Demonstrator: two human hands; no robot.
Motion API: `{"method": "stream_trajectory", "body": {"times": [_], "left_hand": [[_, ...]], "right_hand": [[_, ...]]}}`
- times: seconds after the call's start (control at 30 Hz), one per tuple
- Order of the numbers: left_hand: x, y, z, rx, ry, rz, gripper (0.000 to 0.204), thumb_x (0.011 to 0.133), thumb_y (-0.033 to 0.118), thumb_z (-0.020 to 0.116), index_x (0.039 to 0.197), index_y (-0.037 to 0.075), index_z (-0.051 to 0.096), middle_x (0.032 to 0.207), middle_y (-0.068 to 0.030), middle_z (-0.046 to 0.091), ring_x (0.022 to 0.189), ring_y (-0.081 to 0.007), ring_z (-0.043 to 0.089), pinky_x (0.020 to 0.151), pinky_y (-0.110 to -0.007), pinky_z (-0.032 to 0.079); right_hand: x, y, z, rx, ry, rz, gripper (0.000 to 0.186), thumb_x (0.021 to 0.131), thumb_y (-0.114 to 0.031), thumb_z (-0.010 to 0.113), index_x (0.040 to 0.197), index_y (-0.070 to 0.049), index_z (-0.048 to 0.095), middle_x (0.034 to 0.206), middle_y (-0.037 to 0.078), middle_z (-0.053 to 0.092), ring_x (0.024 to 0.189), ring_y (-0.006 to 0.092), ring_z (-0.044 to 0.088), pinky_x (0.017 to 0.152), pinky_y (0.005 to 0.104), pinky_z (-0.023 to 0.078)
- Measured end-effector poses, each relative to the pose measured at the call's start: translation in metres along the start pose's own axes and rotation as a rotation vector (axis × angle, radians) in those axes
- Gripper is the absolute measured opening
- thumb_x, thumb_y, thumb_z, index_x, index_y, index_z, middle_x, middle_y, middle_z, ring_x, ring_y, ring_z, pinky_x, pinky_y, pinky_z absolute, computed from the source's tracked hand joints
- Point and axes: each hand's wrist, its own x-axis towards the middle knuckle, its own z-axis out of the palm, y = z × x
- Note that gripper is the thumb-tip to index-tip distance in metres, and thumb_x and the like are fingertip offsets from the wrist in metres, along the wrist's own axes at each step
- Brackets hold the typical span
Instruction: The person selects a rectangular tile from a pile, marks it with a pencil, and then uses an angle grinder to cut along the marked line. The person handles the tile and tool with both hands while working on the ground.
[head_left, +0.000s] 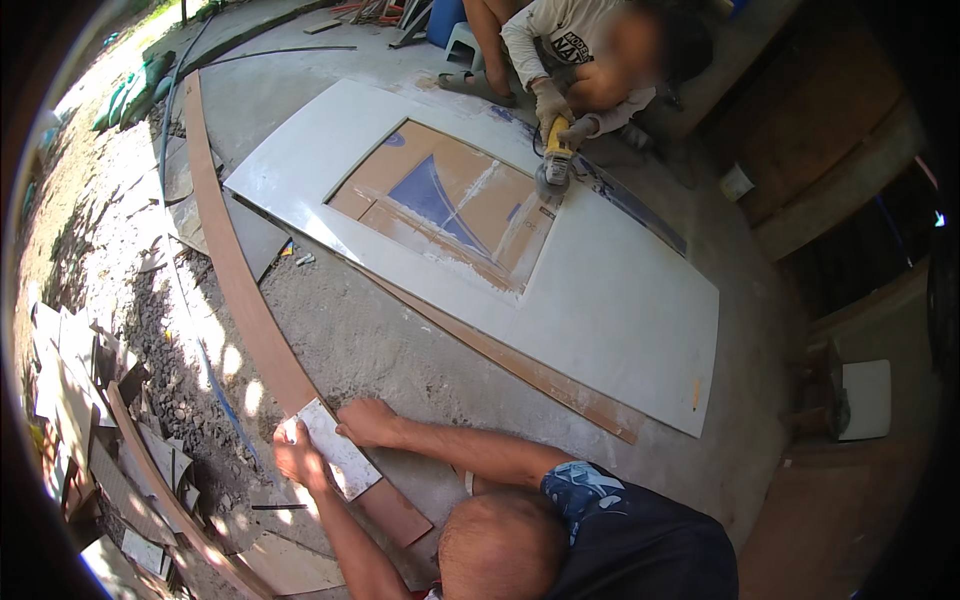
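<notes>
A small white speckled board piece [338,455] lies flat across a long brown wooden strip [240,275] on the ground. My left hand [300,458] is closed on its left edge, with the thumb on the top face. At the opposite edge, near the upper corner, my right hand [368,423] is curled with its fingertips against the piece. The undersides of both hands are hidden. Past the piece, the strip's near end [395,512] sticks out toward my body.
A large white door panel [620,300] with a brown inset lies ahead. Behind it a crouching person [570,50] in gloves holds a yellow angle grinder [557,150] on the panel. Broken boards [75,380], gravel and a blue hose [215,385] lie at left. A white stool [866,400] is at right.
</notes>
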Motion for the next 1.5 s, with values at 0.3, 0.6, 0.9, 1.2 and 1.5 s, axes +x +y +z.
{"method": "stream_trajectory", "body": {"times": [0.3,0.6,0.9,1.2,1.5], "left_hand": [[0.030,-0.042,0.023,-0.260,-0.078,-0.099,0.040,0.094,0.026,0.082,0.124,0.000,0.076,0.104,-0.0189,0.081,0.087,-0.0286,0.076,0.082,-0.042,0.057],[0.055,-0.016,-0.002,-0.212,0.031,-0.150,0.054,0.089,0.034,0.084,0.128,-0.001,0.075,0.108,-0.0175,0.081,0.103,-0.0300,0.078,0.093,-0.041,0.058],[0.233,0.137,-0.212,-0.131,0.176,0.217,0.034,0.083,0.030,0.079,0.098,0.000,0.081,0.102,-0.0244,0.080,0.101,-0.0332,0.080,0.093,-0.039,0.063],[0.261,0.132,-0.214,0.068,0.052,0.380,0.029,0.085,0.026,0.078,0.106,0.006,0.083,0.112,-0.0214,0.079,0.109,-0.0331,0.078,0.096,-0.043,0.062],[0.235,0.119,-0.193,0.127,-0.062,0.409,0.029,0.088,0.021,0.077,0.114,0.011,0.084,0.122,-0.0183,0.079,0.117,-0.0330,0.076,0.099,-0.047,0.060]], "right_hand": [[-0.100,0.094,-0.084,0.170,0.370,0.223,0.040,0.103,-0.042,0.063,0.099,-0.005,0.076,0.087,0.023,0.075,0.086,0.0437,0.074,0.075,0.0549,0.056],[-0.125,0.101,-0.130,0.609,0.547,0.296,0.027,0.110,-0.026,0.063,0.110,0.000,0.071,0.070,0.003,0.066,0.054,0.0091,0.061,0.048,0.0274,0.050],[-0.147,0.001,0.010,0.545,-0.166,0.089,0.021,0.111,-0.021,0.062,0.113,-0.002,0.071,0.074,0.002,0.063,0.061,0.0087,0.061,0.053,0.0270,0.051],[-0.139,0.021,-0.005,0.287,-0.301,0.106,0.024,0.113,-0.020,0.058,0.118,-0.002,0.073,0.073,0.002,0.066,0.063,0.0088,0.063,0.056,0.0258,0.052],[-0.144,0.012,-0.047,0.202,-0.141,0.059,0.031,0.117,-0.023,0.052,0.121,-0.002,0.074,0.077,0.004,0.071,0.064,0.0096,0.066,0.059,0.0255,0.053]]}}
